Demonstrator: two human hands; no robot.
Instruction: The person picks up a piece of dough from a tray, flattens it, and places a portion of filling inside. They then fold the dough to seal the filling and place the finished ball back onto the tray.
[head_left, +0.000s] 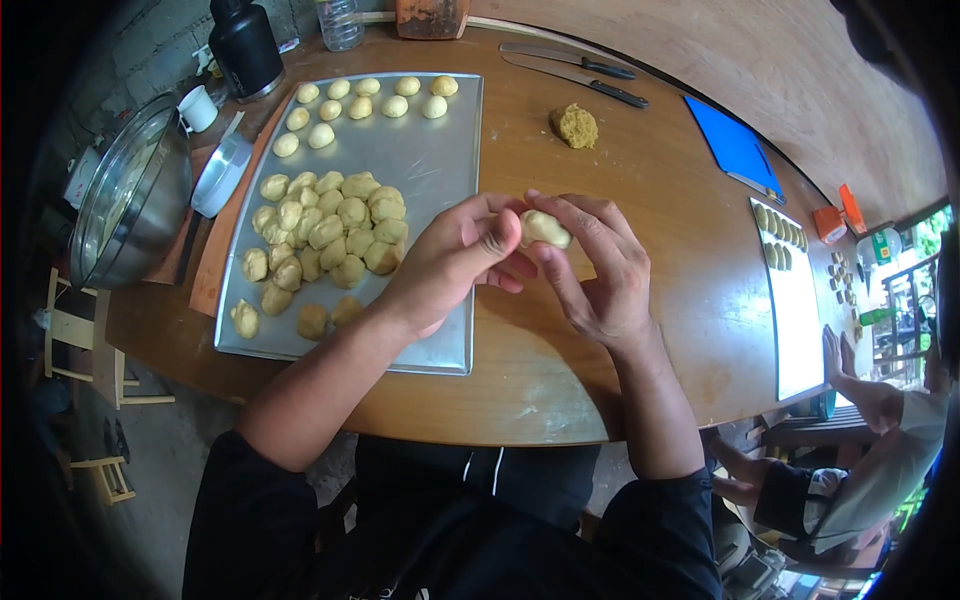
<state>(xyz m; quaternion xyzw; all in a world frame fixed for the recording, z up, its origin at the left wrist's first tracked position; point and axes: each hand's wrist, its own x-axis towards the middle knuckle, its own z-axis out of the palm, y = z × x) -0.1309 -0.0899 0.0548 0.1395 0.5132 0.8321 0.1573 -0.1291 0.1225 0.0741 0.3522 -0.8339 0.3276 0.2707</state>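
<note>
Between my two hands, above the wooden table, is a small pale dough ball [545, 231]. My right hand [600, 262] pinches it between thumb and fingers. My left hand [467, 252] is at its left side, thumb against or very near the ball, the other fingers curled loosely below. To the left lies a metal tray [440, 150] with a cluster of dough pieces [325, 232] in its middle and lower part. Rounded balls [396, 106] sit in rows along its far end. A crumbly yellow-brown lump [575, 126] rests on the table beyond my hands.
Two knives [600, 90] and a blue board [728, 142] lie at the back. A metal bowl [150, 200], white mug [198, 108] and black bottle [245, 55] stand left. Another person [875, 400] is at the right, near a second tray [795, 330].
</note>
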